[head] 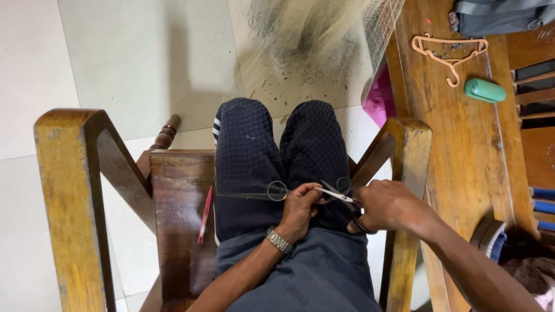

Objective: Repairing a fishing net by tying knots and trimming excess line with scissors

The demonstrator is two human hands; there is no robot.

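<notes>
- Scissors point(338, 196) sit in the right hand point(388, 205), fingers closed through the dark handle loops, the blades parted a little and pointing left toward the other hand.
- Left hand point(299, 209), wearing a metal wristwatch point(278, 240), is closed in a pinch on the fine fishing net point(254, 167) just where the blade tips meet it; the hand rests on the lap.
- The net lies draped over both knees of the dark trousers point(312, 144) and runs forward onto the pale tiled floor point(144, 63), where it gathers in a loose, tangled heap point(312, 29). A small metal ring point(277, 190) hangs on the mesh just beside the left thumb; a second ring seems to lie behind the blades, though it is hard to make out.
- The person sits in a wooden armchair point(75, 190); a slim red tool point(204, 214) lies on the seat to the left of the thigh, apart from both hands.
- On the wooden table point(462, 150) to the right lie a pink clothes hanger point(451, 55) and a small green case point(484, 90), well away from the work.
- Judgement on doing the cut well: keep the pinched strand taut between the fingers, bring only the blade tips to it, and hold the neighbouring mesh and the trouser cloth below clear of the blades, so that a single thread parts.
</notes>
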